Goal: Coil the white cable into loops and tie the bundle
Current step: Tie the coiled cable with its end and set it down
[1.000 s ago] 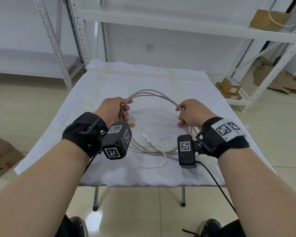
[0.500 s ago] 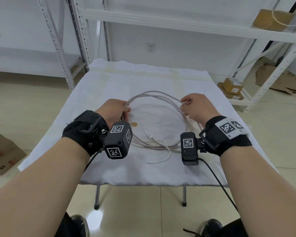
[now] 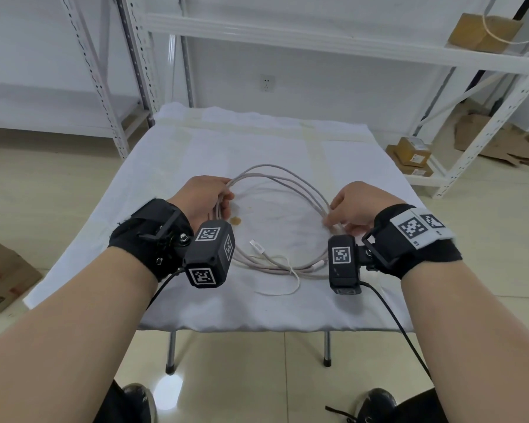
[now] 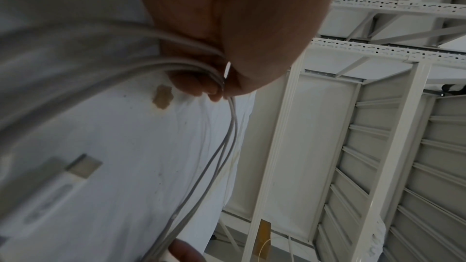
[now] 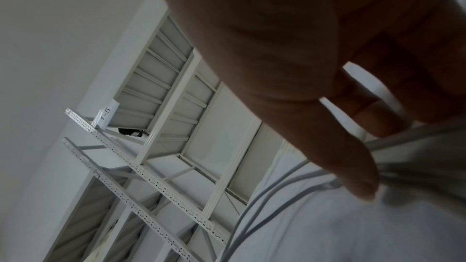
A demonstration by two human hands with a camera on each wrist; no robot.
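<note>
The white cable [image 3: 287, 177] lies in several wide loops on the cloth-covered table [image 3: 196, 148]. My left hand [image 3: 219, 203] grips the strands bunched at the coil's left side; the left wrist view shows its fingers [image 4: 201, 85] curled round the cable [image 4: 227, 136]. My right hand [image 3: 333, 216] holds the right side, where the strands [image 5: 277, 196] run between the thumb [image 5: 353, 166] and the fingers behind it. One USB plug [image 3: 255, 244] rests inside the coil near the front. A thin white cord [image 3: 287, 282] curls just in front of the loops.
A small brown stain [image 3: 235, 220] marks the cloth next to my left hand. White metal racks stand behind and on both sides. Cardboard boxes sit on the floor at the left [image 3: 0, 270] and on the low right shelf [image 3: 413, 151]. The table's front edge is close to my wrists.
The loops that arched up between my hands have come down flatter onto the cloth. Both hands have kept their hold, and the right hand has slid a little lower along the strands.
</note>
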